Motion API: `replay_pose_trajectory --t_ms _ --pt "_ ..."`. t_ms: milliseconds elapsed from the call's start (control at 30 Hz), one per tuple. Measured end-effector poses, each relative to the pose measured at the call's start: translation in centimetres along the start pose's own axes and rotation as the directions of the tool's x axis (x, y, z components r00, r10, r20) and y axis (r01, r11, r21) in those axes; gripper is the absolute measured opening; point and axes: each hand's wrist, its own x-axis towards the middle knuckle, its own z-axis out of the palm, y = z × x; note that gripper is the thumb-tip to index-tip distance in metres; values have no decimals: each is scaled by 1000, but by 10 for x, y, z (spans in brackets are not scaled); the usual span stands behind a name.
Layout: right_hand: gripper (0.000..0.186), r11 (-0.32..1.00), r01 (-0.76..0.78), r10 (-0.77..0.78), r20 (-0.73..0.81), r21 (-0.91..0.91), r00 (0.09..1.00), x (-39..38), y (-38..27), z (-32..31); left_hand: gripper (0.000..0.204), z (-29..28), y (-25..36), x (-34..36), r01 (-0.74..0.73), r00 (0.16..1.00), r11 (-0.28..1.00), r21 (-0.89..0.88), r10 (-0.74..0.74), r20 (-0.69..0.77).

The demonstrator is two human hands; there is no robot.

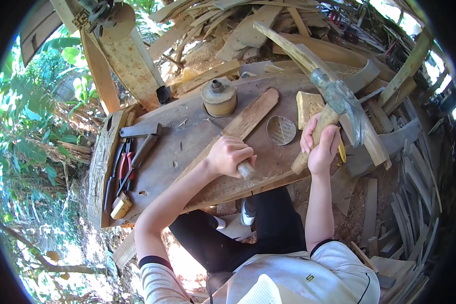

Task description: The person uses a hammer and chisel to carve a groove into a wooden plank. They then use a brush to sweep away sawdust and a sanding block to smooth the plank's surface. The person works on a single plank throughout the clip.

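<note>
My left hand (pixel 231 156) is closed around a wooden-handled tool (pixel 247 171). A thin shaft shows beyond the fist, over a long flat board (pixel 253 114); the tip's shape is too small to tell. At the right, my right hand (pixel 321 144) grips the light wooden handle of an adze-like tool (pixel 342 99). Its grey metal head is raised above the bench's right end, with a curved blade pointing down. A pale branch-like piece of wood (pixel 289 48) runs up and left from the head; whether it belongs to the tool I cannot tell.
On the workbench (pixel 187 147) stand a round wooden block with a dark metal fitting (pixel 220 99) and a clear disc (pixel 281 130). A hammer (pixel 144 144) and red-handled pliers (pixel 125 167) lie at the left. A pale wood block (pixel 309 107) sits right. Scrap wood (pixel 253 33) is piled behind.
</note>
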Motion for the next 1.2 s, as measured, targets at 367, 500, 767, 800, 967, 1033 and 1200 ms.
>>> replay_pose_trajectory --t_ms 367,500,767,800,967,1033,1200 --pt "64 1000 -25 25 75 2 997 0 4 -3 21 26 38 26 -50 999 986 -161 48 -12" --pt "66 999 -31 29 97 21 995 -2 1 0 24 16 27 26 -12 998 987 -160 3 -57" --pt "69 998 -52 55 92 -37 994 -3 1 10 20 15 21 21 13 998 982 -188 -24 -58" --pt "69 998 -53 57 107 -43 993 -3 0 11 19 15 21 21 13 998 983 -185 -23 -50" --pt "72 993 -41 61 183 -109 981 -20 -16 12 19 13 21 21 16 997 977 -214 -30 -65" --pt "73 998 -3 16 208 -61 978 -40 -24 9 19 11 19 21 18 993 982 -188 -39 -109" --pt "76 924 309 -360 233 227 904 -108 -23 -6 17 9 18 23 52 978 967 -250 -101 -185"
